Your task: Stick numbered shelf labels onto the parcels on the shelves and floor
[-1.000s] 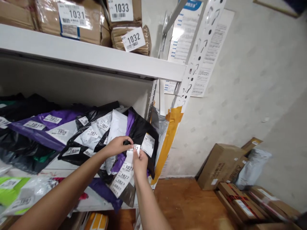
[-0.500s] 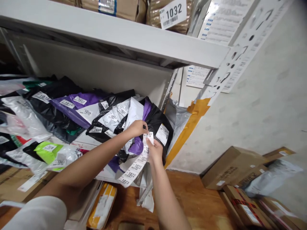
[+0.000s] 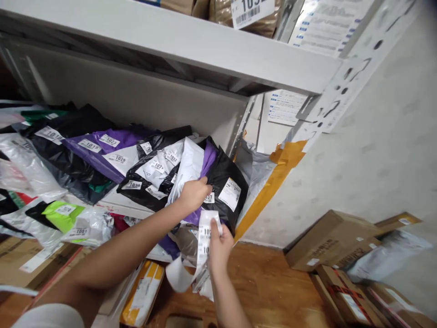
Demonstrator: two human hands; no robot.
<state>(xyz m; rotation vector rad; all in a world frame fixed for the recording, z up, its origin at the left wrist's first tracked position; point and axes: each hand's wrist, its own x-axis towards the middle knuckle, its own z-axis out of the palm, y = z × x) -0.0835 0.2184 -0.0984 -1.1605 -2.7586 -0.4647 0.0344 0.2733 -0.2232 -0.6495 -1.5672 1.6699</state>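
My left hand [image 3: 196,196] is closed at the black parcel bag [image 3: 225,182]. A small white label ending in 37 [image 3: 209,198] shows from under its fingers, against the bag; the label's left end is hidden. Just below, my right hand [image 3: 221,248] pinches a strip of numbered labels [image 3: 205,234] between thumb and fingers, and the strip's tail curls down to the left. A larger white shipping label [image 3: 230,193] is on the black bag. Beside the hands lie a purple bag [image 3: 209,159] and a white bag [image 3: 189,159].
More numbered parcel bags [image 3: 92,141] fill the shelf to the left. The white shelf beam [image 3: 164,45] runs above my hands, with a perforated post [image 3: 341,86] at right. Cardboard boxes [image 3: 331,241] stand on the wooden floor. A yellow-and-white parcel [image 3: 143,291] lies under the shelf.
The 1037 label has come off the strip and is now at the black bag under my left hand. My right hand has moved down with the strip, whose tail now curls.
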